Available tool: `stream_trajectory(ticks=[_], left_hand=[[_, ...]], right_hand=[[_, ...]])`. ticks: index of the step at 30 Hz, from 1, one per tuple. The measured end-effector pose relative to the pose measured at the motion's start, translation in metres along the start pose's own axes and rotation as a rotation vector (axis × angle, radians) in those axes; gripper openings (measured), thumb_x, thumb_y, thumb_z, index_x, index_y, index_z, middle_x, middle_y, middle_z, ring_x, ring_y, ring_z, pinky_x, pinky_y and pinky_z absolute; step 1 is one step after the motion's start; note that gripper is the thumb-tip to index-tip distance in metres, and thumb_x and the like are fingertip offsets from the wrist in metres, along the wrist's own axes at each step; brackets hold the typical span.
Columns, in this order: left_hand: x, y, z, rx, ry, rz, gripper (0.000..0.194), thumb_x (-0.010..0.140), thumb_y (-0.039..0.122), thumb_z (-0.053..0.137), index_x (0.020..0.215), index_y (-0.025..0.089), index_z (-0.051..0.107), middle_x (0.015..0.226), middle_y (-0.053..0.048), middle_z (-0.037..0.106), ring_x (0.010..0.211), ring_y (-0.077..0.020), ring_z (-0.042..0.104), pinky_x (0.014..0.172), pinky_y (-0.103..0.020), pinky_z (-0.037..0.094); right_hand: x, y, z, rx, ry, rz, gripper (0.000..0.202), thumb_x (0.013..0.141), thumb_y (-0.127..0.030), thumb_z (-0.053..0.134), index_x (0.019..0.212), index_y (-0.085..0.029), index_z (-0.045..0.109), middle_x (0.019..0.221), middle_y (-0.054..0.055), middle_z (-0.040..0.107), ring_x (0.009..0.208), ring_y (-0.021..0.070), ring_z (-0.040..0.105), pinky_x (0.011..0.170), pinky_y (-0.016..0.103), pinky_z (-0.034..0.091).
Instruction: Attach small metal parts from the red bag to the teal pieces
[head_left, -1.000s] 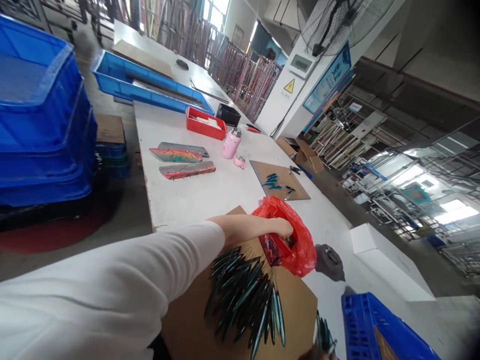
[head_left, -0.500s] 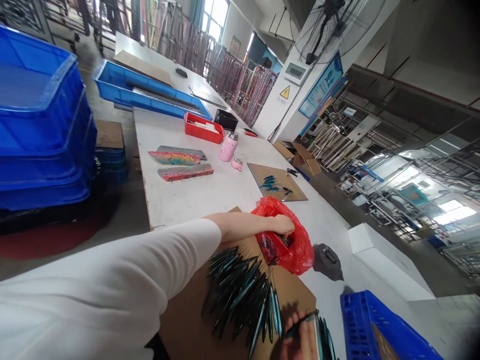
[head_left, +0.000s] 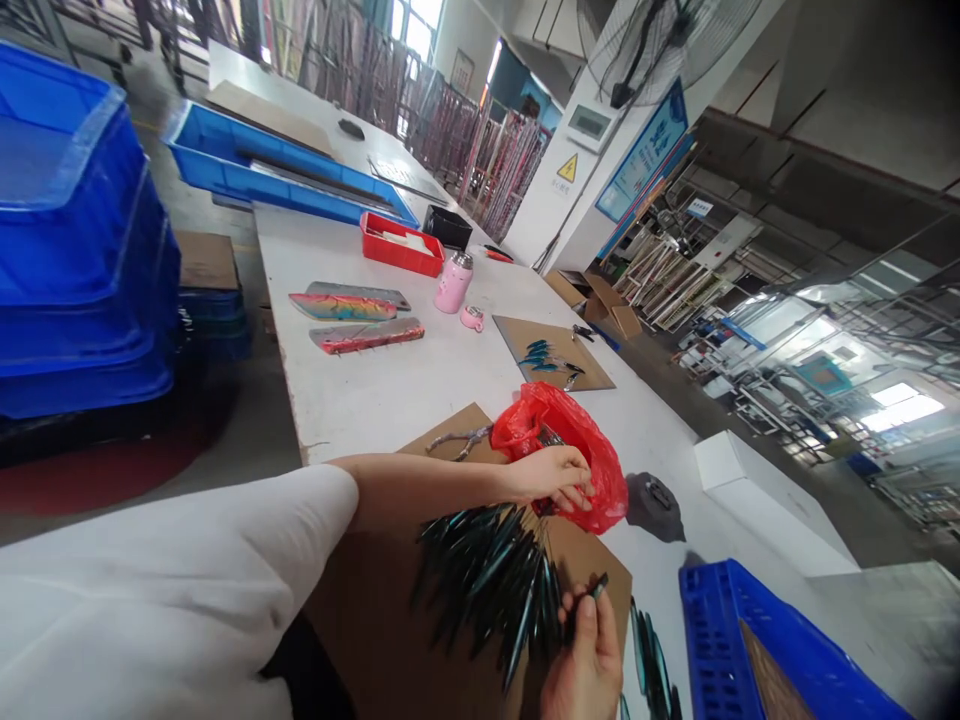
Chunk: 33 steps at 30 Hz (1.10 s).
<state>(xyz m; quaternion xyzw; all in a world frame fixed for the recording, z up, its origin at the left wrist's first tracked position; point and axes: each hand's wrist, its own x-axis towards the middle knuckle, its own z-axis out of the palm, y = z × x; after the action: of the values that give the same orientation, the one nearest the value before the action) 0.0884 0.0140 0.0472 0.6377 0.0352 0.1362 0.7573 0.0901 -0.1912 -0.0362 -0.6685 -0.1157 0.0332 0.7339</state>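
My left hand (head_left: 556,478) is over the red plastic bag (head_left: 604,475), fingers curled together; anything pinched in them is too small to make out. Small dark metallic pieces show in the bag's mouth. Low in the view, my right hand (head_left: 589,645) is closed on a slender dark teal fishing lure (head_left: 598,587), its tip sticking out past the fingers. A fanned pile of similar lures (head_left: 487,575) lies on a brown cardboard sheet (head_left: 375,610) between my arms. More lures (head_left: 651,660) rest on the white table, right of my right hand.
A blue crate (head_left: 709,630) and a white box (head_left: 765,500) stand on the right. Beyond the bag are a board (head_left: 592,372) with several blue lures, a pink bottle (head_left: 453,285) and a red tray (head_left: 401,255). Stacked blue bins (head_left: 82,270) rise at left.
My left hand has come up out of the bag's mouth to its near edge. My right hand has moved up and slightly left, turning the lure, away from the lures at right.
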Motion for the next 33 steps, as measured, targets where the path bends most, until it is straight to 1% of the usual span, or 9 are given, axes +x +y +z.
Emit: stream_trajectory(ticks=[1,3,6,9,17,24,27,29,33], left_hand=[[-0.01,0.001,0.007,-0.094,-0.041,-0.017,0.022,0.082,0.036,0.044,0.088,0.015,0.039,0.088,-0.007,0.059,0.074,-0.0123,0.062,0.057,-0.019,0.044],[-0.025,0.004,0.018,-0.207,-0.114,-0.046,0.03,0.077,0.042,0.052,0.087,0.016,0.04,0.086,-0.005,0.059,0.07,-0.0125,0.062,0.054,-0.018,0.042],[-0.036,0.012,0.028,-0.207,-0.168,-0.057,0.037,0.071,0.047,0.057,0.085,0.016,0.042,0.083,-0.004,0.059,0.064,-0.0105,0.061,0.054,-0.019,0.042],[-0.039,0.017,0.034,-0.191,-0.173,-0.044,0.038,0.071,0.047,0.057,0.085,0.015,0.043,0.083,-0.003,0.058,0.062,-0.0085,0.059,0.055,-0.019,0.042],[-0.04,0.011,0.038,-0.196,-0.221,-0.021,0.032,0.074,0.043,0.056,0.084,0.015,0.044,0.079,-0.001,0.056,0.067,-0.0105,0.059,0.056,-0.021,0.045],[-0.039,0.01,0.037,-0.187,-0.226,-0.011,0.027,0.076,0.038,0.054,0.085,0.015,0.043,0.078,-0.001,0.055,0.066,-0.0097,0.059,0.056,-0.02,0.044],[-0.039,0.008,0.037,-0.158,-0.239,0.015,0.025,0.077,0.036,0.054,0.085,0.015,0.044,0.077,-0.001,0.056,0.068,-0.0094,0.058,0.058,-0.021,0.044],[-0.04,0.004,0.039,-0.139,-0.249,0.042,0.021,0.078,0.033,0.053,0.084,0.014,0.046,0.076,-0.001,0.056,0.071,-0.0087,0.056,0.062,-0.02,0.043],[-0.043,-0.003,0.044,-0.074,-0.26,0.059,0.012,0.078,0.024,0.053,0.08,0.013,0.047,0.075,0.0,0.058,0.07,-0.0069,0.055,0.066,-0.019,0.041]], right_hand=[[-0.004,-0.004,0.004,0.023,0.017,0.037,0.035,0.069,-0.037,0.061,0.099,-0.02,0.058,0.078,0.001,0.065,0.064,0.0102,0.06,0.057,0.019,0.049],[-0.012,-0.012,0.012,0.095,0.057,0.129,0.039,0.066,-0.035,0.064,0.101,-0.017,0.057,0.079,0.001,0.065,0.067,0.009,0.059,0.063,0.019,0.049],[-0.018,-0.019,0.02,0.104,0.054,0.142,0.04,0.066,-0.033,0.064,0.102,-0.015,0.057,0.081,0.001,0.064,0.07,0.0086,0.057,0.067,0.02,0.048],[-0.02,-0.021,0.022,0.109,0.073,0.139,0.04,0.066,-0.032,0.065,0.102,-0.016,0.057,0.083,0.0,0.064,0.072,0.0089,0.057,0.068,0.021,0.047],[-0.02,-0.025,0.021,0.01,0.072,0.043,0.037,0.07,-0.032,0.06,0.103,-0.014,0.057,0.087,0.003,0.063,0.071,0.0099,0.055,0.069,0.024,0.046],[-0.02,-0.028,0.021,0.04,0.076,0.074,0.04,0.068,-0.031,0.062,0.103,-0.014,0.056,0.081,0.001,0.062,0.072,0.0105,0.055,0.067,0.023,0.045],[-0.018,-0.027,0.021,0.079,0.092,0.07,0.034,0.067,-0.03,0.063,0.097,-0.015,0.058,0.079,0.0,0.061,0.067,0.0088,0.052,0.06,0.021,0.044],[-0.016,-0.025,0.019,0.114,0.109,0.092,0.028,0.067,-0.029,0.063,0.091,-0.016,0.06,0.078,0.0,0.061,0.064,0.0076,0.051,0.055,0.018,0.041],[-0.015,-0.025,0.015,0.168,0.135,0.149,0.022,0.066,-0.029,0.065,0.084,-0.017,0.062,0.077,-0.001,0.061,0.063,0.0072,0.05,0.053,0.018,0.039]])
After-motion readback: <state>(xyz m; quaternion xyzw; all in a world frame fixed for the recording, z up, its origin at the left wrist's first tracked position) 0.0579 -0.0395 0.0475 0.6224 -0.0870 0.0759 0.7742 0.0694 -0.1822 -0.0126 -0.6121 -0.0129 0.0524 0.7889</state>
